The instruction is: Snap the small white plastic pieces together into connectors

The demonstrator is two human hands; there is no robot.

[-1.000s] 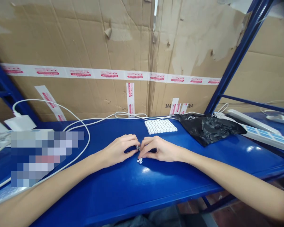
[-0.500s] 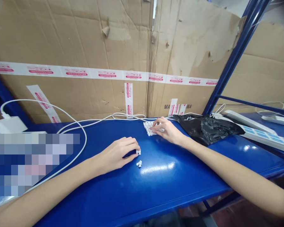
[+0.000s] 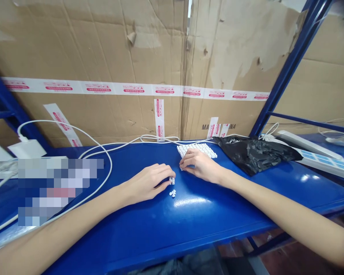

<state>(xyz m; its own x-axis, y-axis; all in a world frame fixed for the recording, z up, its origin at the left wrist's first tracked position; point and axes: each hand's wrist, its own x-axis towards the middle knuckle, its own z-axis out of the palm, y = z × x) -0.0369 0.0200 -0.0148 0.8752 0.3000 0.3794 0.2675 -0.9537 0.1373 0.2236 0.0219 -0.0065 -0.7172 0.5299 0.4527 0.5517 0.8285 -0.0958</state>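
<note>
My left hand [image 3: 153,181] rests on the blue table, thumb and fingers closed on a small white plastic block [image 3: 172,180] with dark slots. Just in front of it lies a little cluster of loose white plastic pieces [image 3: 172,193]. To the right, my right hand [image 3: 202,165] pinches a small white piece [image 3: 181,168], mostly hidden by the fingertips; its exact kind is too small to tell. Directly behind that hand, similar white pieces lie in a tight block of rows [image 3: 208,149], partly covered by the fingers.
A crumpled black plastic bag [image 3: 255,154] lies right of the rows. White cables [image 3: 126,142] run along the back beneath a cardboard wall [image 3: 117,49]. A white adapter [image 3: 27,149] sits at left. Long white strips [image 3: 326,162] lie at right, beyond a blue frame post [image 3: 289,72].
My right hand has drawn back from the rows towards my left hand, with a small white piece now in its fingertips. My left hand keeps its grip on the block. The view has shifted slightly.
</note>
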